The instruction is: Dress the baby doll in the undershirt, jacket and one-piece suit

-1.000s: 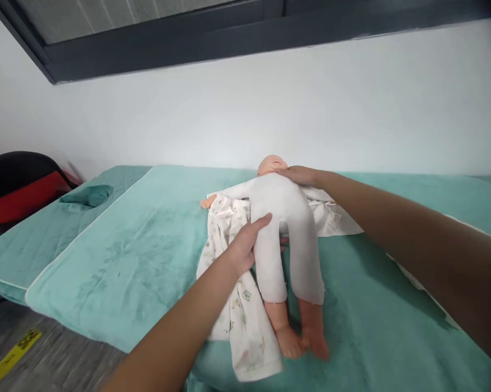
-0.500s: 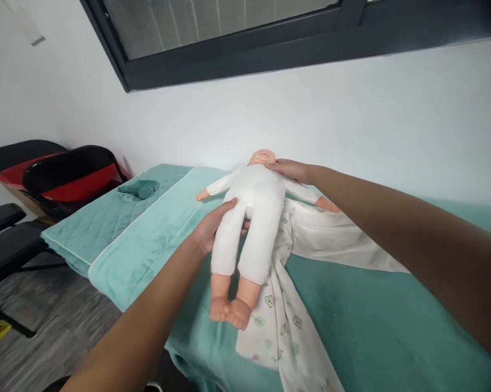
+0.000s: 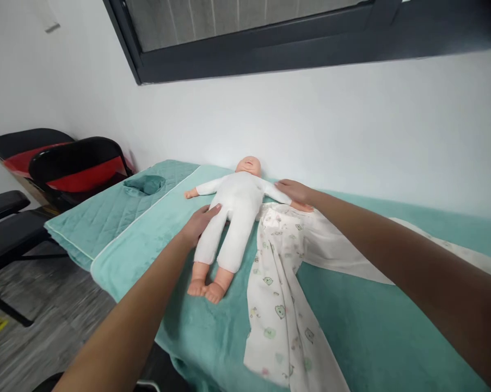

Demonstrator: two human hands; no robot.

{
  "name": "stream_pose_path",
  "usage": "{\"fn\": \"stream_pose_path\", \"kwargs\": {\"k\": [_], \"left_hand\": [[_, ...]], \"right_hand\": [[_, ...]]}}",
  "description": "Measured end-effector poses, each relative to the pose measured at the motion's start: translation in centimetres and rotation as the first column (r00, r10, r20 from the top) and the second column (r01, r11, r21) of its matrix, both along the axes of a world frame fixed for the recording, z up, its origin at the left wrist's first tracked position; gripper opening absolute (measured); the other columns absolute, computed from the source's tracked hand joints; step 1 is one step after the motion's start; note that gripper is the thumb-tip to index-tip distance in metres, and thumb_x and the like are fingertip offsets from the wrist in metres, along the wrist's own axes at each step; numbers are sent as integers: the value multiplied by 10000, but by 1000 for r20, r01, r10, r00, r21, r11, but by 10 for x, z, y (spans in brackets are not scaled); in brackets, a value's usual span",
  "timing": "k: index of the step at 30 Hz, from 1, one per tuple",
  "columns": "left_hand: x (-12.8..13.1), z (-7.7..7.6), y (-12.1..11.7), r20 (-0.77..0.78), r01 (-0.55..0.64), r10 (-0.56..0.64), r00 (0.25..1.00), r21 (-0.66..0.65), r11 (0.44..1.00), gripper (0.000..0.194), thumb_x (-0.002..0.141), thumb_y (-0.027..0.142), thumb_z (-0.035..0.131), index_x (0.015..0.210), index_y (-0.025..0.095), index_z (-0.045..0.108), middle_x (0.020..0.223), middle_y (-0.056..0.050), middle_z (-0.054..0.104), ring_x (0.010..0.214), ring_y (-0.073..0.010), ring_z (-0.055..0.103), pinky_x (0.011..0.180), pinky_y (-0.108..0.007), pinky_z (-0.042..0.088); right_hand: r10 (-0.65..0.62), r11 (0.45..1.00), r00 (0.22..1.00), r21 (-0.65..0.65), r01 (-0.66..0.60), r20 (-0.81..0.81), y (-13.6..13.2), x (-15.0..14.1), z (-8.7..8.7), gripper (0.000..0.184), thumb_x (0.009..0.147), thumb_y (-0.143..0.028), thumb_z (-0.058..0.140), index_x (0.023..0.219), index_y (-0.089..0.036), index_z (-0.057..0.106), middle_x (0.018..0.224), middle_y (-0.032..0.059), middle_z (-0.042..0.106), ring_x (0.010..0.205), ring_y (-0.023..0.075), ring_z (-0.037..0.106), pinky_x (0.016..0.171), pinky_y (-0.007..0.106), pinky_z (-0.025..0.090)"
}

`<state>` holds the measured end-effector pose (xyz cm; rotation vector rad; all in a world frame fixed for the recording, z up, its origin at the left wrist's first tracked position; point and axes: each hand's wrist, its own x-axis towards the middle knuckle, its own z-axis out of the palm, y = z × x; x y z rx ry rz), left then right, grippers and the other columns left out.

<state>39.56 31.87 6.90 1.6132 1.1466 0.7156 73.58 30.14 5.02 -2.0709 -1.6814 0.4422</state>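
A baby doll [image 3: 239, 196] with a white cloth body lies face up on the teal bed cover, arms spread, bare feet toward me. My left hand [image 3: 200, 222] is at its hip, thumb over the upper thigh; the other fingers are hidden beside or under the body. My right hand [image 3: 296, 191] has its fingers stretched out at the doll's outspread arm on the right, holding nothing. Right of the doll, white printed baby clothes [image 3: 280, 294] lie spread, one part hanging toward me and another running under my right forearm.
A teal quilted pad [image 3: 94, 223] with a small teal cloth bundle [image 3: 145, 185] covers the bed's left end. Black and red folding chairs [image 3: 84, 169] stand at the left. A white wall [image 3: 311, 120] with a dark window frame [image 3: 245, 57] rises behind the bed.
The doll has moved left, off the printed clothes, and now lies on the teal cover. My right hand has left its neck area for its arm. My left hand stays at the hip.
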Motion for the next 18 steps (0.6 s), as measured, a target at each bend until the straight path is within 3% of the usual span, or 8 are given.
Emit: {"fn": "stream_pose_path", "kwargs": {"k": [2,4,6,7,8,9,13,18], "left_hand": [[-5,7,-11,-252,5,58,966,245,969,638,916,442,524,1403,42,423,1279,-240,612,1089,-330,644,925,-473,516],[-8,16,-34,-454,164,106,885,516,841,603,908,263,528,1468,111,364,1478,-219,441,1312,-362,483,1097,-540,362],[-7,22,-67,-668,519,59,742,627,581,624,859,115,519,1463,218,400,1552,-140,363,1434,-343,320,1185,-567,197],[-4,23,-84,-770,685,36,637,586,432,667,830,81,530,1461,254,401,1548,-110,380,1448,-331,298,1197,-574,162],[1,22,-101,-834,784,31,550,529,325,705,819,71,532,1475,277,375,1548,-94,383,1453,-324,289,1197,-582,158],[8,20,-116,-863,825,46,502,494,275,714,830,57,503,1487,290,350,1554,-88,375,1450,-320,298,1187,-597,176],[47,6,-154,-870,835,64,488,487,257,839,805,-22,426,1545,301,197,1610,-96,259,1465,-326,268,1143,-613,261],[101,-4,-183,-721,697,22,693,677,234,794,812,-3,427,1540,239,223,1620,-127,217,1483,-309,224,1163,-557,243]], "right_hand": [[-100,994,994,-43,102,51,-38,31,-12,556,919,-604,335,987,-162,666,1062,148,708,960,282,637,823,336,447],[-198,977,975,-57,205,102,-81,58,-20,537,897,-617,365,899,-167,658,970,147,710,912,292,636,776,348,440],[-260,960,954,-68,272,151,-120,74,-24,517,882,-621,388,897,-176,651,959,135,709,885,297,635,745,356,438],[-253,959,947,-81,273,196,-136,78,-24,501,878,-610,405,919,-176,652,972,134,710,882,300,636,738,361,440],[-225,962,943,-96,254,244,-150,78,-24,479,876,-587,426,950,-173,655,994,136,712,888,305,639,740,366,444],[-181,969,940,-111,221,290,-160,74,-22,453,876,-552,449,989,-166,658,1022,140,712,904,309,642,752,371,450],[-14,993,937,-102,53,350,-190,28,-11,398,888,-355,495,1204,-144,616,1214,158,670,1065,295,622,892,381,450],[228,973,894,-55,-224,386,-249,-57,19,360,931,-224,450,1266,-174,573,1275,126,631,1139,216,594,910,310,445]]}}
